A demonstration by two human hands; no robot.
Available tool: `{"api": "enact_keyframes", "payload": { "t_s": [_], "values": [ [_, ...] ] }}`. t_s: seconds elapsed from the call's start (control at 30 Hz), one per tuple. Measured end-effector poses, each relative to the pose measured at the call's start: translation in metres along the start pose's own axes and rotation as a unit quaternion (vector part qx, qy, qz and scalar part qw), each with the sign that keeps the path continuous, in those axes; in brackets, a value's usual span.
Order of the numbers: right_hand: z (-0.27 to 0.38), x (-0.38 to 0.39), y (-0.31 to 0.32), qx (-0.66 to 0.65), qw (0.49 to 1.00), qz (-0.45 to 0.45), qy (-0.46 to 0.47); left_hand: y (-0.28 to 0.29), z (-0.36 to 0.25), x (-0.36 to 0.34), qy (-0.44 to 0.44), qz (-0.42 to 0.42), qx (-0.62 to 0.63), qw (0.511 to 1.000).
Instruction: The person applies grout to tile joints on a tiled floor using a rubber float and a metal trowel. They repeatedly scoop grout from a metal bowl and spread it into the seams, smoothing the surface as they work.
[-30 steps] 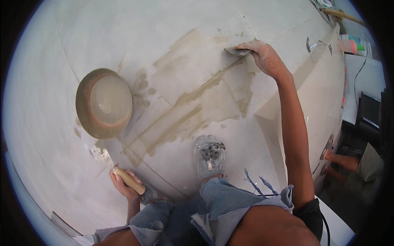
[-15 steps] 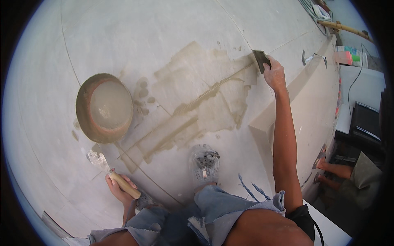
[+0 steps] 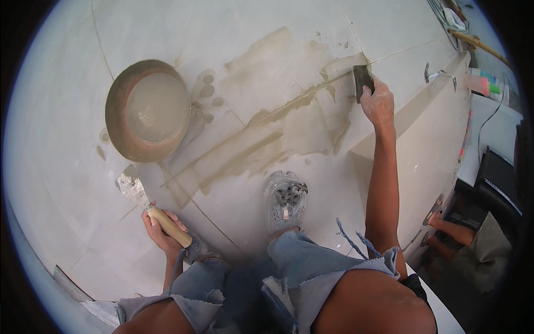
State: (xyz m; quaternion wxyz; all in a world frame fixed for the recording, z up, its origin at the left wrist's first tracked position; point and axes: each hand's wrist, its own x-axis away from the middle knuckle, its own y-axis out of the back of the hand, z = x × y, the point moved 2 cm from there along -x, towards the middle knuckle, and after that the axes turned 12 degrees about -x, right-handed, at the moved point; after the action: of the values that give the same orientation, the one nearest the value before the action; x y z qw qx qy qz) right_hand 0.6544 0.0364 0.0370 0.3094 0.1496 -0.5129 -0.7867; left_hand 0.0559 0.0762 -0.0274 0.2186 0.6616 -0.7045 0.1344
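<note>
My left hand [image 3: 162, 229] is closed round the wooden handle of a putty knife [image 3: 167, 227]. Its mortar-crusted blade [image 3: 132, 186] points away from me, near the lower edge of a round metal pan [image 3: 118, 123]. Greyish-beige grout slurry [image 3: 157, 106] fills the bottom of that pan. Out at the right, my right hand [image 3: 379, 104] grips a dark, flat rectangular spreader [image 3: 362, 80] against the tiled floor. The spreader stands at the right end of a wet smear of grout [image 3: 278, 119], which runs along and around a tile joint.
My shoe [image 3: 286, 200] stands just below the smear. A raised pale ledge [image 3: 411, 145] runs along my right, with a hammer-like tool [image 3: 439, 76] by it. Beyond are a pink container [image 3: 477, 84], a bamboo pole [image 3: 478, 43] and another person's legs [image 3: 453, 228].
The view has shifted, so the floor and pan appear higher. My right hand has drawn the spreader slightly toward me from the joint and turned it more upright. My left hand keeps its hold.
</note>
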Motion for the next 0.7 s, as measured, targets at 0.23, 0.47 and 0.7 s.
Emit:
{"api": "enact_keyframes", "payload": {
  "t_s": [0.23, 0.47, 0.7],
  "values": [
    [0.076, 0.062, -0.045, 0.01, 0.999, 0.032, 0.028, -0.006, -0.006, -0.002, 0.006, -0.005, -0.004, 1.0],
    [0.083, 0.112, -0.03, -0.08, 0.98, 0.085, 0.159, -0.001, -0.004, -0.001, 0.007, -0.014, -0.013, 1.0],
    [0.009, 0.185, -0.017, 0.043, 0.946, 0.12, 0.298, -0.005, -0.01, 0.001, -0.003, -0.019, -0.026, 0.999]
  ]
}}
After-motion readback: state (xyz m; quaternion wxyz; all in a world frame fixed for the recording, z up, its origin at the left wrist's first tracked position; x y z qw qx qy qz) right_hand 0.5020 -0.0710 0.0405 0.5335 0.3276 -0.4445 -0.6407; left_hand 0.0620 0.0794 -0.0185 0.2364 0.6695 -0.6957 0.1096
